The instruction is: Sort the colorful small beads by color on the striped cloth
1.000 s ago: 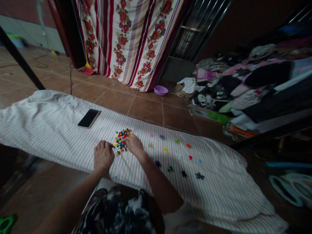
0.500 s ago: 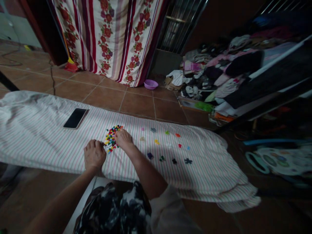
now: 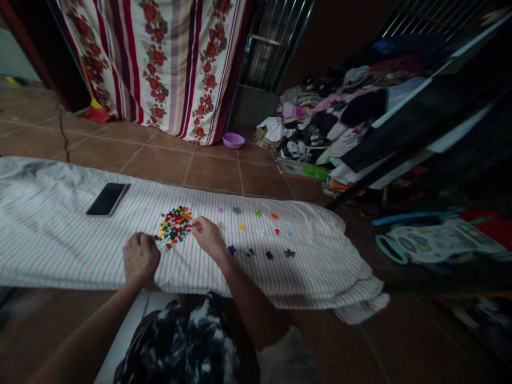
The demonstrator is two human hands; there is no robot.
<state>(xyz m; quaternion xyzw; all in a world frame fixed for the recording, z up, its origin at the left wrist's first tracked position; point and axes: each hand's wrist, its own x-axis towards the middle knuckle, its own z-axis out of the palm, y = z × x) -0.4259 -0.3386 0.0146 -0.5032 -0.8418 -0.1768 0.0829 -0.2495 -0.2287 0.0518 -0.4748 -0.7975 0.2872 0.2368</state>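
A pile of small, many-coloured plastic beads (image 3: 176,224) lies on the striped cloth. My left hand (image 3: 140,257) rests on the cloth against the pile's lower left edge, fingers curled in; what they may hold is hidden. Just right of the pile is my right hand (image 3: 208,236), thumb and fingertips pinched together on something too small to name. Further right, small single-colour groups are set out in rows: grey (image 3: 237,210), orange (image 3: 274,216), yellow (image 3: 242,228), red (image 3: 277,231), dark green (image 3: 250,252) and dark grey (image 3: 289,253), among others.
A phone (image 3: 107,200) lies on the cloth (image 3: 60,240) to the left. Beyond the table are a purple basin (image 3: 233,140), a floral curtain (image 3: 176,69) and a broom (image 3: 97,109). Heaped clothes (image 3: 320,117) fill the floor at the back right.
My right hand has drawn back from over the pile to its right side, fingertips pinched. My left hand stays by the pile's left edge. The whole view has shifted, so things appear further left.
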